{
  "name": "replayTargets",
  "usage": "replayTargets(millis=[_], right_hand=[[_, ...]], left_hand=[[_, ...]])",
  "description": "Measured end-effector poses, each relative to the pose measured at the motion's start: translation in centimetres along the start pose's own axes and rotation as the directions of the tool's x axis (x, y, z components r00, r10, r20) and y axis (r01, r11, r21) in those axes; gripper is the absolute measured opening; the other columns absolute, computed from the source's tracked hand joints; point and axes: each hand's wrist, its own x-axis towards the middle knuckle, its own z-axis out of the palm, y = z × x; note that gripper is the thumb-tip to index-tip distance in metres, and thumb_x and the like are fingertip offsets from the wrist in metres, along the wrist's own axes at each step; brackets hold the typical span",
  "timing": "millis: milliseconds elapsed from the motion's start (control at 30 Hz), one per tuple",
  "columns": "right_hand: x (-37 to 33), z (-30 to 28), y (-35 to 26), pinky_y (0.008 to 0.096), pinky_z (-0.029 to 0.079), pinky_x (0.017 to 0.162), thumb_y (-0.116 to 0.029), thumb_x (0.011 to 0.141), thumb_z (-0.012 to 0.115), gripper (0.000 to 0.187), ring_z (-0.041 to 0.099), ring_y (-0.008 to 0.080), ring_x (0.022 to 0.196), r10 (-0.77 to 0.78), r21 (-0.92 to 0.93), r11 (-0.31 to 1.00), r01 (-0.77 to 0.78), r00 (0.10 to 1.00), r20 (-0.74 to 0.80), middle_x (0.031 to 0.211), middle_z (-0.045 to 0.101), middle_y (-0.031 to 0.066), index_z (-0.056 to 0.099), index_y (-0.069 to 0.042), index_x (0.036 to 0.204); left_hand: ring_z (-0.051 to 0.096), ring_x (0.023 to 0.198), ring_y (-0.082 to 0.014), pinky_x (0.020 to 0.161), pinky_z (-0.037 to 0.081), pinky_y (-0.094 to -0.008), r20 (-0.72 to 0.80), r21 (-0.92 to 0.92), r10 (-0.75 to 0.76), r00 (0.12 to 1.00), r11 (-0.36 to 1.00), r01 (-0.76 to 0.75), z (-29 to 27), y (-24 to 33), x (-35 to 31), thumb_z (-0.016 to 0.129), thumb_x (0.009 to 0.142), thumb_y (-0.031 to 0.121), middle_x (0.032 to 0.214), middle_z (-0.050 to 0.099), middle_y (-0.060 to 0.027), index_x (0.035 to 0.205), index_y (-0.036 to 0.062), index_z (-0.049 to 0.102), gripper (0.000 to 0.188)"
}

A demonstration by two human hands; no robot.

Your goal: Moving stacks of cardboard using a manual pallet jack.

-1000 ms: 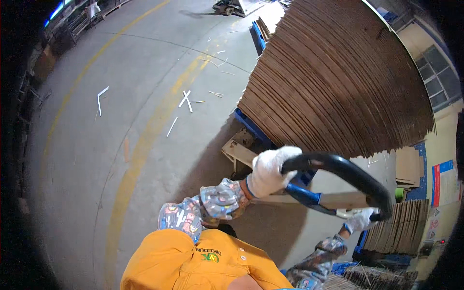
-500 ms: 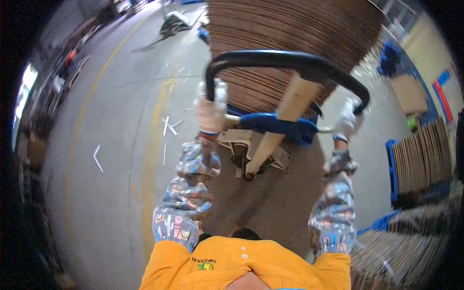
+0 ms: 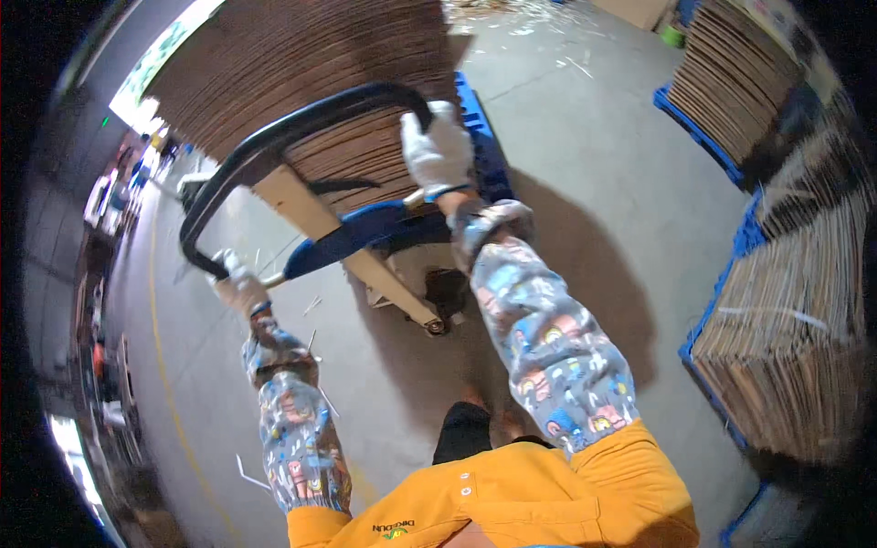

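Observation:
Both my gloved hands hold the black loop handle (image 3: 320,111) of a pallet jack. My left hand (image 3: 240,285), in a white glove, is closed round the handle's lower left end. Higher up, my right hand (image 3: 438,153) grips its right end. The handle is turned at a slant, its left end lower than its right. A cream shaft (image 3: 397,283) with a blue cross-piece (image 3: 352,239) runs down from it to the jack's base. Beyond it rises a tall stack of flat brown cardboard (image 3: 311,55) on a blue pallet (image 3: 484,137).
On the right, more cardboard stacks (image 3: 731,78) stand on blue pallets, including a nearer bundle (image 3: 795,301). White strips (image 3: 251,475) and scraps litter the grey floor. A yellow line (image 3: 160,365) runs along the left, with piled goods against the wall beyond it.
The handle has swung to a slant, its left end down and its right end up, my hands with it. The load has shifted left in view, and the right-hand stacks show more fully.

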Motion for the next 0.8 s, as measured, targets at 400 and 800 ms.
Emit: replayTargets(millis=[400,800], right_hand=[[4.2,-2.4,3.9,0.0443,0.053,0.067,-0.03,0.085,0.061,0.024,0.066,0.0354,0.073,-0.107,0.154,0.985,0.081,0.98,0.169,0.076,0.067,0.0132,0.059,-0.009,0.096],[4.5,-1.9,5.9,0.0409,0.052,0.055,-0.023,0.081,0.066,0.021,0.065,0.0307,0.062,-0.29,0.263,0.929,0.262,0.954,0.075,0.067,0.063,0.0109,0.057,-0.01,0.095]], left_hand=[[0.041,0.055,-0.0091,0.043,0.035,-0.0282,-0.131,0.293,0.223,0.966,0.94,-0.177,2.5,-3.4,-0.1,0.063,0.087,0.017,0.067,0.048,0.0038,0.096,0.0071,0.063,0.014],[0.042,0.051,-0.0091,0.046,0.033,-0.0273,-0.267,0.169,-0.01,0.964,0.984,0.058,5.5,-1.8,-2.5,0.058,0.087,0.015,0.062,0.048,0.0027,0.083,0.0047,0.062,0.012]])
